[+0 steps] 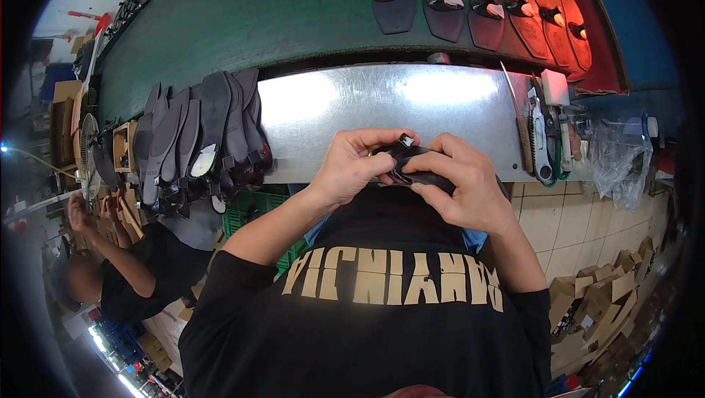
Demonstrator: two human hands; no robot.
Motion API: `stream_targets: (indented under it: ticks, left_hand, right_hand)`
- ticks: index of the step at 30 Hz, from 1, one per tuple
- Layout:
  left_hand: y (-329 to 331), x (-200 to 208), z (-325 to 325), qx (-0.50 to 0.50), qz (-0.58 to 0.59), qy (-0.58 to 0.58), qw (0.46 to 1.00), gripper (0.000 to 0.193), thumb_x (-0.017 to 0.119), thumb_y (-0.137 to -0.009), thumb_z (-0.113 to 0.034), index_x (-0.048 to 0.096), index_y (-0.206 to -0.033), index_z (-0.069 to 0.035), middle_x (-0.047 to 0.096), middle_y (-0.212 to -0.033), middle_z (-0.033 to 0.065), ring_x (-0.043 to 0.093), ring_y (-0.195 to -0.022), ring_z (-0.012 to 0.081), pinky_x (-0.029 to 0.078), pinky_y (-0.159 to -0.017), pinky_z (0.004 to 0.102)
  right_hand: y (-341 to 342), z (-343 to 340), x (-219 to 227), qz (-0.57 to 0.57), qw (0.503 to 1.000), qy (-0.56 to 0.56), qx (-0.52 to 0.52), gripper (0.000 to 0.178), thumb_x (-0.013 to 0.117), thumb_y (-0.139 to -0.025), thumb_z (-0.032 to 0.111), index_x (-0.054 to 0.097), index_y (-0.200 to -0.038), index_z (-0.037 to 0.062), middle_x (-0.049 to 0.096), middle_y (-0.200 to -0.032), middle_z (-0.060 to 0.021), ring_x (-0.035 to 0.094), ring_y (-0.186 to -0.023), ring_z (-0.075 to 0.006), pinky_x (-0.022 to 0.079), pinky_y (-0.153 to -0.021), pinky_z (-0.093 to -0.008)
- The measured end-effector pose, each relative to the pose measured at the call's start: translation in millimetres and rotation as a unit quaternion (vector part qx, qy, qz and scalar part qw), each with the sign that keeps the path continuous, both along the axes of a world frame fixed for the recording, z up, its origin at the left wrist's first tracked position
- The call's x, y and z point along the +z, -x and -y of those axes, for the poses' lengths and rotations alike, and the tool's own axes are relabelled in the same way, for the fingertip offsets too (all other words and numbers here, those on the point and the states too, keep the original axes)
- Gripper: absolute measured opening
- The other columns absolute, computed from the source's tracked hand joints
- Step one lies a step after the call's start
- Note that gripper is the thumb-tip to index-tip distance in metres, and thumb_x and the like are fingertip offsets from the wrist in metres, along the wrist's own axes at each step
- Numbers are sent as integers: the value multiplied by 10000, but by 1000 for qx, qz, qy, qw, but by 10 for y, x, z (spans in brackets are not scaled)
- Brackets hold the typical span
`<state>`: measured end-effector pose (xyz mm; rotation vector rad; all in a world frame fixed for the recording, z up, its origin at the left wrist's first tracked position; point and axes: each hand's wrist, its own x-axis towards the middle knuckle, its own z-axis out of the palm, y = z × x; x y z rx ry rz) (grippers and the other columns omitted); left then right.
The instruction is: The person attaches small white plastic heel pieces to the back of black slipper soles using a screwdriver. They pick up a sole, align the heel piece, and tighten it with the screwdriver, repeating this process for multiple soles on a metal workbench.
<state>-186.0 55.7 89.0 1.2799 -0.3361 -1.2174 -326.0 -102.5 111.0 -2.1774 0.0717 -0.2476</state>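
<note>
Close in front of my chest, at the metal table's near edge, both hands are closed on a black sandal. My left hand grips one end, with thumb and fingers pinching near a strap that carries a small shiny piece. My right hand wraps its fingers over the other end, with the thumb underneath. The fingers cover much of the sandal, so its full shape cannot be made out.
Dark sandal soles are piled to the left. Beyond the metal tabletop, a green belt carries several sandals, some under red light. A cutter knife and other tools lie right, beside a plastic bag. A co-worker works at left.
</note>
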Motion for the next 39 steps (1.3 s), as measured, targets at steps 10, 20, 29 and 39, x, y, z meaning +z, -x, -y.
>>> stream_targets:
  ticks: [10,20,29,39]
  left_hand:
    - [0,14,51,15,12,6,1000,397,509,-801,93,634,-1171,21,642,-1174,136,670,-886,121,582,-688,197]
    - [-83,95,56,9,-102,-6,995,393,489,-846,31,586,-1227,31,632,-1180,176,691,-840,159,594,-626,205]
    - [-136,88,9,-46,-128,-10,991,397,491,-901,-86,515,-1275,45,638,-1090,136,676,-830,135,580,-582,210]
    - [-27,78,-3,-86,-22,-37,995,304,468,-876,-82,583,-1142,9,627,-999,65,616,-864,108,561,-702,275]
  right_hand:
    - [33,-111,-157,9,997,-15,-80,236,777,-674,141,670,-883,119,549,-791,-45,591,-683,-228,458,-596,-334]
    - [47,-213,-243,118,985,37,-122,223,774,-653,101,683,-857,111,552,-786,-67,581,-655,-220,452,-559,-325]
    - [55,-227,-157,154,972,45,-170,236,757,-710,49,663,-926,53,636,-781,-97,613,-634,-239,474,-577,-311]
    - [77,-251,-184,140,974,59,-170,162,765,-728,59,626,-811,57,619,-663,-65,582,-557,-225,442,-543,-323]
